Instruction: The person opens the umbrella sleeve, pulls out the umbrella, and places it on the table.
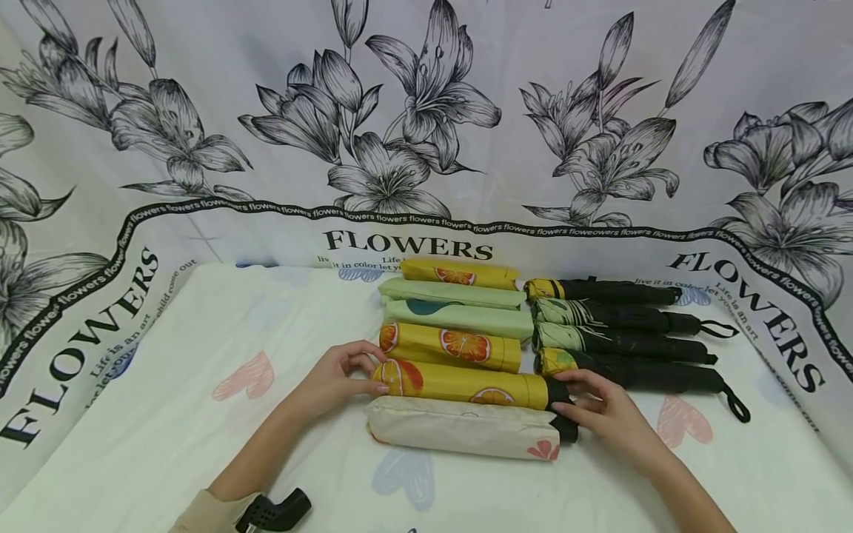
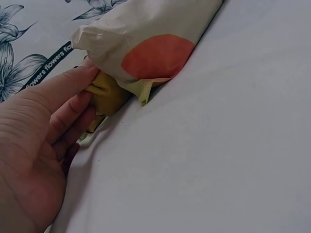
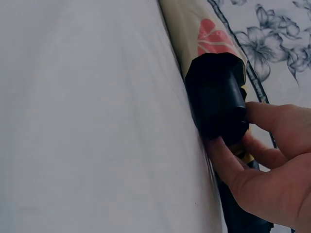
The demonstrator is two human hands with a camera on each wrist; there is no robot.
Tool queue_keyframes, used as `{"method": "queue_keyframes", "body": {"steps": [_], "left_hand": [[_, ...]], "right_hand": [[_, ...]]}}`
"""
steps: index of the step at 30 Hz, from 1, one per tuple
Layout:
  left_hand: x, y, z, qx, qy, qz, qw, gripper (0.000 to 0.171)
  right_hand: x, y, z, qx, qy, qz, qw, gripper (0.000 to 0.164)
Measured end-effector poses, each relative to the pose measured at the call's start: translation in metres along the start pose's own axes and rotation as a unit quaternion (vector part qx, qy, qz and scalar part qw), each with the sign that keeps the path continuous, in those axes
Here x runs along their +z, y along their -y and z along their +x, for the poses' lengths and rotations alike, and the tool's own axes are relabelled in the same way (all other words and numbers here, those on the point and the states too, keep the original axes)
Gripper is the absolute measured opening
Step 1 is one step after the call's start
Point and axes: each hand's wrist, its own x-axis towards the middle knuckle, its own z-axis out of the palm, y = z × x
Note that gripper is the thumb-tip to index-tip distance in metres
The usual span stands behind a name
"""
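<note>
A yellow folded umbrella [image 1: 453,384] with orange-slice prints lies crosswise, its black handle end pointing right. At its left end my left hand [image 1: 338,379] holds the tip between thumb and fingers. My right hand [image 1: 603,409] grips the black handle end with thumb and fingers. Directly in front lies a cream folded umbrella [image 1: 460,428] with red prints. The right wrist view shows the cream umbrella's black handle [image 3: 216,97] close beside my right fingers. Past the left fingertips, the left wrist view shows a bit of yellow fabric [image 2: 109,94] under the cream umbrella's end.
Behind lie another yellow umbrella [image 1: 449,346], pale green ones [image 1: 460,320] and a yellow one [image 1: 460,274] at the back. On the right, several black-sleeved umbrellas [image 1: 640,368] lie in a row, some with wrist loops. A flower-printed cloth [image 1: 266,170] hangs behind the white surface [image 1: 166,385].
</note>
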Motion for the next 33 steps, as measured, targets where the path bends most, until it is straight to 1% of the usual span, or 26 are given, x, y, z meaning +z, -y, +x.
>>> {"method": "queue_keyframes", "body": {"steps": [3,6,10,13,18,23,26,29,33], "left_hand": [[-0.001,0.000,-0.001,-0.005,-0.005,-0.004,1.0000,0.038],[-0.002,0.000,-0.002,-0.006,-0.007,-0.007,0.9999,0.037],[-0.003,0.001,-0.003,-0.005,-0.007,-0.010,0.9999,0.037],[-0.003,0.001,-0.002,-0.004,-0.007,-0.015,0.9999,0.035],[-0.002,0.000,-0.001,0.000,-0.006,-0.022,0.9997,0.033],[-0.003,0.001,0.000,0.007,-0.006,-0.025,0.9996,0.030],[-0.004,0.002,-0.001,0.007,-0.007,-0.026,0.9996,0.029],[-0.004,0.003,-0.001,0.004,-0.013,-0.015,0.9998,0.028],[-0.003,0.003,-0.001,-0.012,-0.026,0.013,0.9995,0.025]], "right_hand": [[0.002,0.000,0.001,0.016,-0.001,0.000,1.000,0.048],[0.004,0.001,0.001,0.018,-0.006,0.000,1.000,0.047],[0.004,0.006,0.001,0.017,-0.012,0.019,1.000,0.045],[0.001,0.009,0.001,0.021,-0.006,0.034,0.999,0.046],[-0.009,0.007,0.000,0.009,0.015,0.030,0.999,0.049],[-0.021,0.004,-0.003,0.001,0.010,0.018,1.000,0.049],[-0.027,0.003,-0.005,0.010,0.007,0.010,1.000,0.050],[-0.031,0.002,-0.005,0.021,0.011,0.009,1.000,0.051],[-0.034,0.001,-0.005,0.024,0.016,0.011,1.000,0.052]]}}
